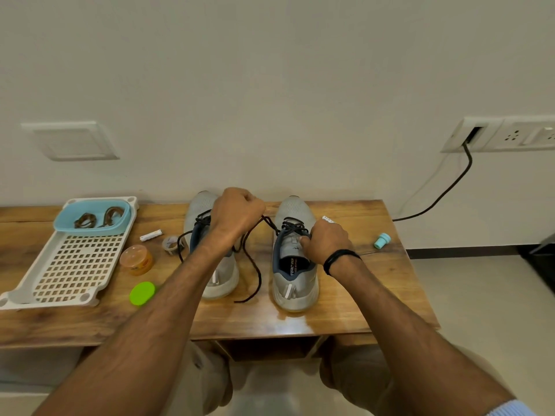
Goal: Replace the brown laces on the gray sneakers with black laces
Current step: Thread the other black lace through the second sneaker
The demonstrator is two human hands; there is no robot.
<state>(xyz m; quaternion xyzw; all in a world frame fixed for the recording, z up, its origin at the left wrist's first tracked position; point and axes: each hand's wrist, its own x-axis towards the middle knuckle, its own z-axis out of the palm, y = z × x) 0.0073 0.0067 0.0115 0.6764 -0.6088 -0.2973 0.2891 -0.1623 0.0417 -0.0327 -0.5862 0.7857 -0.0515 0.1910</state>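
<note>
**Black lace drawn from the right sneaker**

Head view: a white tray (18,298) lies on the counter (345,310) at far left, and a blue tub (120,228) sits on its far end. In the tub lie the two coiled brown laces (85,220). An orange jar (136,259), a green lid (142,292) and a tape roll (171,244) stand between the tray and the shoes.

The left sneaker (223,274) and right sneaker (295,295) stand side by side mid-counter, toes to the wall, both threaded in black.

The left hand (237,214) is raised over the left sneaker, fingers clenched round a black lace (253,265) that runs taut to the right sneaker's eyelets; its loose end trails down between the shoes. The right hand (327,241) holds the right sneaker at its top eyelets, fingers curled, thumb on the tongue.
</note>
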